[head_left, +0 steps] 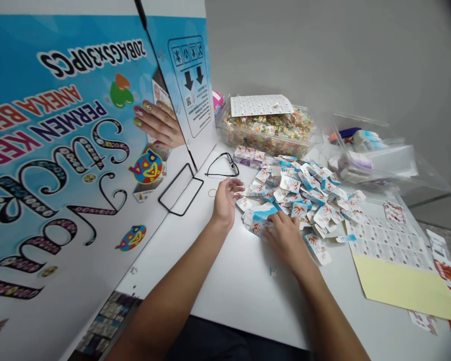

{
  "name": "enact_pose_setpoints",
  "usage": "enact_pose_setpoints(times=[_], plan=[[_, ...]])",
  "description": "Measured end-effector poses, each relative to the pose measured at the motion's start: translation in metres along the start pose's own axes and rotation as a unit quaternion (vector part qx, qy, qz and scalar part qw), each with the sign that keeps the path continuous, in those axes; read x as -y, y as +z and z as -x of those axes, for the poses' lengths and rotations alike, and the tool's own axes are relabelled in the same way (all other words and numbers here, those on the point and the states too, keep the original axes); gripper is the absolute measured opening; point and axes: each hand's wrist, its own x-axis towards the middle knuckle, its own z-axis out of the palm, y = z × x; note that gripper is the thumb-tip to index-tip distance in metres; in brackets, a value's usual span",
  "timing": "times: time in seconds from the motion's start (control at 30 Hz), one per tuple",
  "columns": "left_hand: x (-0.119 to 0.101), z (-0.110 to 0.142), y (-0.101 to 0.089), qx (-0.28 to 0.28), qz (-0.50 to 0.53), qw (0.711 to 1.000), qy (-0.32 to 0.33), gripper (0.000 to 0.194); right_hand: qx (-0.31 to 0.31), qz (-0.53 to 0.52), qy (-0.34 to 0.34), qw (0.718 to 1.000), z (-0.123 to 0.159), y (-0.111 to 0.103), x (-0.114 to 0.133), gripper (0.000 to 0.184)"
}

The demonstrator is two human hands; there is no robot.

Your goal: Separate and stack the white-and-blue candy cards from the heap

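My left hand [225, 201] hovers over the white table, palm turned inward, fingers loosely curled and apart with nothing in them. My right hand [283, 231] is closed over a few small blue-and-white printed boxes [258, 218] standing close together at the front of the heap. Behind and to the right spreads a loose heap of the same small boxes [304, 188]. The fingertips of my right hand are partly hidden by the hand itself. A thin rubber band [212, 192] lies left of my left hand.
A tall printed carton [188, 75] walls off the left side. Black wire frames [180, 214] lean beside it. Behind the heap stands a clear bin [270, 143] of small colourful packets; another clear tub [379, 165] is further right. A yellow sheet [402, 281] and sticker sheets [391, 243] lie at right.
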Motion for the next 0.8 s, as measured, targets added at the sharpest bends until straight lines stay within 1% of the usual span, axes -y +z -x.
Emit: enact_pose_setpoints(times=[0.1,0.17,0.2,0.23,0.27,0.33,0.37,0.4,0.43,0.47,0.5,0.53,0.57,0.6,0.63,0.67,0.7,0.73,0.77,0.8], plan=[[0.001,0.0,0.0,-0.001,-0.006,1.0,-0.003,0.028,-0.057,-0.055,0.012,0.997,-0.002,0.0,-0.008,0.009],[0.003,0.0,-0.001,-0.004,-0.01,1.0,-0.004,0.028,-0.07,-0.152,0.03,0.985,-0.002,-0.001,-0.013,0.01],[0.004,-0.001,-0.001,-0.005,-0.011,1.0,-0.003,0.028,-0.069,-0.226,0.05,0.97,-0.001,-0.003,-0.015,0.013],[0.004,-0.002,-0.002,-0.006,-0.012,1.0,-0.003,0.028,-0.07,-0.312,0.076,0.944,-0.001,-0.004,-0.018,0.017],[0.005,-0.002,-0.002,-0.004,-0.016,1.0,-0.003,0.029,-0.078,-0.4,0.107,0.907,-0.001,-0.006,-0.02,0.022],[0.004,-0.002,-0.003,0.021,-0.045,0.999,0.002,0.031,-0.131,-0.545,0.164,0.812,-0.002,-0.01,-0.024,0.029],[0.003,-0.001,-0.002,0.05,-0.074,0.996,0.007,0.032,-0.167,-0.594,0.181,0.765,-0.003,-0.012,-0.025,0.032],[0.003,0.002,-0.002,0.094,-0.109,0.99,0.009,0.032,-0.201,-0.629,0.191,0.726,-0.004,-0.014,-0.025,0.034],[0.003,0.005,0.0,0.148,-0.143,0.979,0.007,0.032,-0.225,-0.652,0.196,0.697,-0.005,-0.015,-0.024,0.034],[0.003,0.009,0.001,0.209,-0.169,0.963,-0.003,0.031,-0.237,-0.667,0.196,0.678,-0.006,-0.015,-0.022,0.034],[0.004,0.014,0.003,0.269,-0.183,0.945,-0.022,0.032,-0.235,-0.675,0.19,0.673,-0.006,-0.014,-0.019,0.033],[0.006,0.02,0.005,0.319,-0.187,0.928,-0.049,0.034,-0.215,-0.676,0.179,0.682,-0.006,-0.013,-0.015,0.032],[0.008,0.025,0.006,0.352,-0.186,0.914,-0.077,0.037,-0.182,-0.666,0.162,0.705,-0.005,-0.012,-0.011,0.03],[0.01,0.029,0.007,0.368,-0.187,0.905,-0.098,0.039,-0.152,-0.643,0.143,0.737,-0.003,-0.01,-0.006,0.027],[0.013,0.033,0.008,0.37,-0.19,0.903,-0.105,0.04,-0.14,-0.601,0.126,0.776,-0.001,-0.008,-0.002,0.024],[0.015,0.035,0.009,0.362,-0.195,0.906,-0.097,0.04,-0.155,-0.543,0.111,0.818,0.002,-0.006,0.003,0.021],[0.016,0.037,0.009,0.352,-0.201,0.911,-0.078,0.038,-0.197,-0.472,0.1,0.853,0.005,-0.006,0.006,0.019],[0.016,0.038,0.008,0.349,-0.209,0.912,-0.056,0.036,-0.26,-0.399,0.092,0.874,0.007,-0.006,0.009,0.017],[0.016,0.038,0.007,0.358,-0.22,0.906,-0.044,0.035,-0.327,-0.34,0.086,0.878,0.01,-0.006,0.011,0.017],[0.014,0.038,0.007,0.38,-0.231,0.894,-0.052,0.036,-0.382,-0.305,0.079,0.869,0.012,-0.008,0.012,0.017]])
